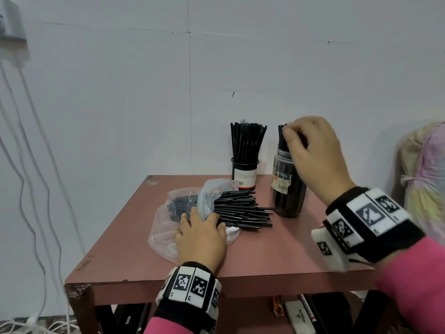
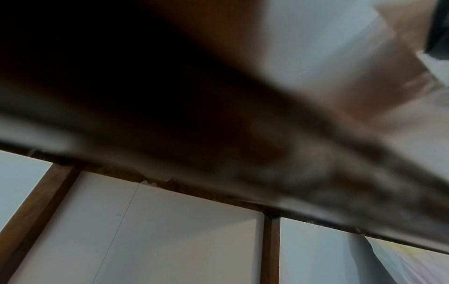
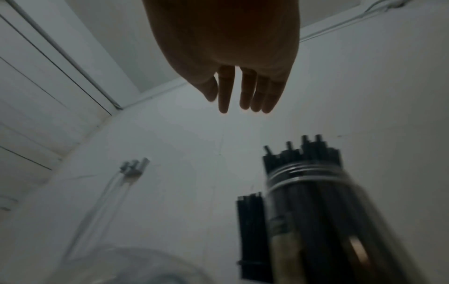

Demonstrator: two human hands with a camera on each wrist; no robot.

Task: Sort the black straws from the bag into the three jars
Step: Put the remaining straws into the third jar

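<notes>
A clear plastic bag [image 1: 166, 235] lies on the brown table, and a bundle of black straws [image 1: 243, 210] sticks out of its mouth to the right. My left hand [image 1: 199, 216] rests flat on the bag, its fingertips at the bundle. A short labelled jar [image 1: 245, 175] packed with upright straws stands at the back edge. To its right is a taller clear jar [image 1: 287, 196], also full of straws. My right hand [image 1: 296, 138] hovers over that jar's straw tops. In the right wrist view its fingers [image 3: 245, 92] are straight and hold nothing above the jar [image 3: 313, 211]. The left wrist view is dark and blurred.
The table [image 1: 277, 259] stands against a white wall. White cables [image 1: 29, 165] hang at the left. A pale cloth bundle [image 1: 423, 169] sits close to the table's right side. Markers and a white eraser [image 1: 298, 317] lie on a shelf under the table.
</notes>
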